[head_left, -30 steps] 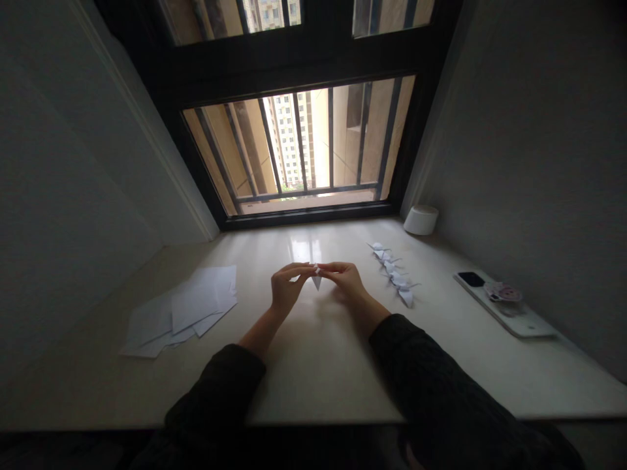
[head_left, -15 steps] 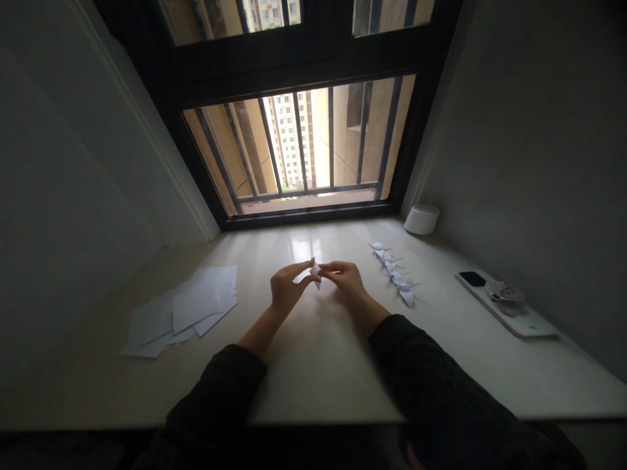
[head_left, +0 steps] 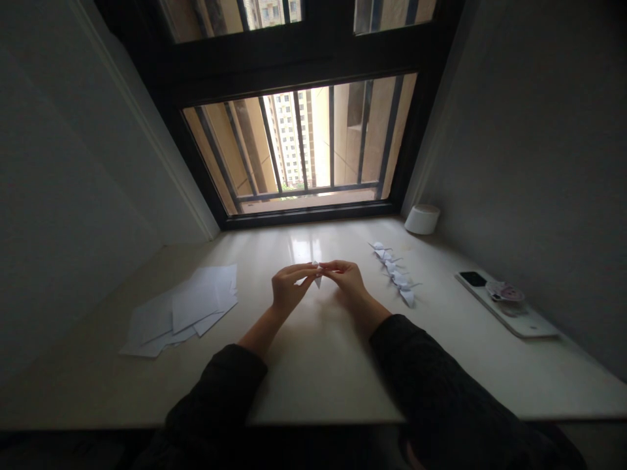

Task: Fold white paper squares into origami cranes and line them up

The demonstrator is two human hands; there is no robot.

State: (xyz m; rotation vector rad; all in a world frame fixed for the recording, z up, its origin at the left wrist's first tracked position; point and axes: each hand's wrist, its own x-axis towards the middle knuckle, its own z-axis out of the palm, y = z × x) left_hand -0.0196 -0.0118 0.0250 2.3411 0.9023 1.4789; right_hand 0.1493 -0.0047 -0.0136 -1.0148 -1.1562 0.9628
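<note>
A small folded piece of white paper (head_left: pixel 317 273) is pinched between both hands just above the pale tabletop (head_left: pixel 318 365). My left hand (head_left: pixel 287 287) grips it from the left with thumb and fingers closed on it. My right hand (head_left: pixel 347 277) holds its right side in a pinch. Most of the paper is hidden by my fingertips. Dark sleeves cover both forearms.
A loose stack of white paper sheets (head_left: pixel 182 309) lies at the left. A row of several folded paper figures (head_left: pixel 394 273) lies to the right of my hands. Farther right lie a phone (head_left: pixel 507 302) and a white round container (head_left: pixel 422 219). A barred window (head_left: pixel 304 143) is ahead.
The folded paper has been turned and worked slightly between the fingertips; both hands stay in the same place.
</note>
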